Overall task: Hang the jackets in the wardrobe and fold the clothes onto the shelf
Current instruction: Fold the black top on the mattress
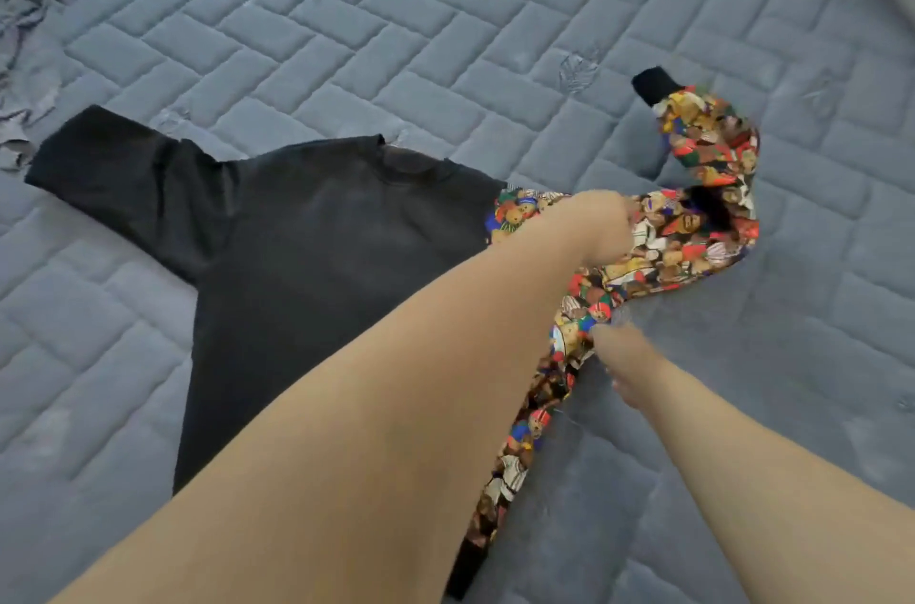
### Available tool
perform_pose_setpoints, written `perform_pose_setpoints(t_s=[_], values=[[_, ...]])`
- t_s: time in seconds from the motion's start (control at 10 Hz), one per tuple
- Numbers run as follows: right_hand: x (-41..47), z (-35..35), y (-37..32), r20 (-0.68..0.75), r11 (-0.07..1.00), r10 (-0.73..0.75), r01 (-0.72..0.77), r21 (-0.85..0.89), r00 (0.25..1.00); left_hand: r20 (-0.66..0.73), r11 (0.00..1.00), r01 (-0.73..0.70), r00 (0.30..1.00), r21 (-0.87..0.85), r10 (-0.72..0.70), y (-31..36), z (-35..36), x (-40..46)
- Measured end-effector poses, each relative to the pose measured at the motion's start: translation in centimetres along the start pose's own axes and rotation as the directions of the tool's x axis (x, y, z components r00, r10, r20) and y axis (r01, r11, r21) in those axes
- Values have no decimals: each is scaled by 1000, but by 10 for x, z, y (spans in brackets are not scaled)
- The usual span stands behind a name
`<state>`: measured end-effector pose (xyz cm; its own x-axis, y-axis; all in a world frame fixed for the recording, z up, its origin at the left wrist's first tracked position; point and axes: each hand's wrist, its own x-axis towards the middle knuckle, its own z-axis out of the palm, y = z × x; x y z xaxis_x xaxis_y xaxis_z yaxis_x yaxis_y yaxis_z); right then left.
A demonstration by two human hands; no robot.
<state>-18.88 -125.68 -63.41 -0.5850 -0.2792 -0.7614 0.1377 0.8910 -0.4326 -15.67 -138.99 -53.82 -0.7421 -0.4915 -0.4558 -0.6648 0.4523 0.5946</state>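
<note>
A grey quilted mattress surface [445, 34] with a brick-pattern stitch fills the view. A black sweatshirt with one multicoloured bear-print sleeve [317, 257] lies flat on it, left of centre. A crumpled grey garment [25, 9] sits at the upper-left edge. The left hand [601, 222] grips the printed sleeve mid-length, fingers curled. The right hand [626, 356] pinches the printed side edge lower down; it is blurred.

We've got a black sweatshirt [307, 247] lying flat on the quilted grey mattress [445, 34]. Its teddy-bear print sleeve [693, 227] is bunched up and lifted.
</note>
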Motion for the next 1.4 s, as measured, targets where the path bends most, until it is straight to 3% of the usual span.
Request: perform_pose_setpoints(t_s=[0.1,0.2,0.3,0.4,0.5,0.6,0.7,0.8,0.9,1.0,1.1,1.2,1.3,1.4], values=[[4,47,2,105,861,-111,149,-486,988,-45,982,189,981,28,-188,-80,7,-24],[-4,83,-7,-4,868,-92,78,-491,996,-64,921,369,929,127,-364,-161,-4,-56],[-30,130,-27,-1,741,-205,155,-653,979,-111,783,622,778,5,-618,-256,-13,-99],[-41,184,-46,169,601,-399,396,-694,901,-187,657,717,630,-235,-754,-332,-15,-142],[-62,247,-66,373,520,-411,551,-653,831,-223,481,730,429,-486,-875,-402,-16,-180],[-75,307,-85,496,403,-443,660,-634,747,-98,238,428,324,-872,-941,-458,-27,-200],[-81,360,-106,552,264,-473,708,-656,687,-132,160,61,323,-985,-937,-505,-52,-204],[-71,402,-134,562,74,-581,726,-684,589,-141,56,-229,373,-972,-917,-551,-89,-189],[-56,438,-160,510,11,-690,711,-703,514,-137,-66,-387,475,-920,-869,-585,-120,-172],[-42,476,-188,446,62,-747,720,-692,493,-96,-164,-439,511,-884,-854,-601,-140,-151],[-35,495,-214,382,93,-824,765,-638,419,-82,-176,-529,428,-830,-900,-605,-156,-139],[-31,511,-238,366,36,-883,819,-573,295,-15,-66,-705,107,-706,-994,-626,-163,-175],[-19,532,-241,436,-90,-853,743,-663,286,81,-66,-767,18,-638,-997,-658,-132,-229],[2,550,-234,432,-143,-861,687,-712,269,1,-173,-773,217,-611,-976,-682,-112,-245]])
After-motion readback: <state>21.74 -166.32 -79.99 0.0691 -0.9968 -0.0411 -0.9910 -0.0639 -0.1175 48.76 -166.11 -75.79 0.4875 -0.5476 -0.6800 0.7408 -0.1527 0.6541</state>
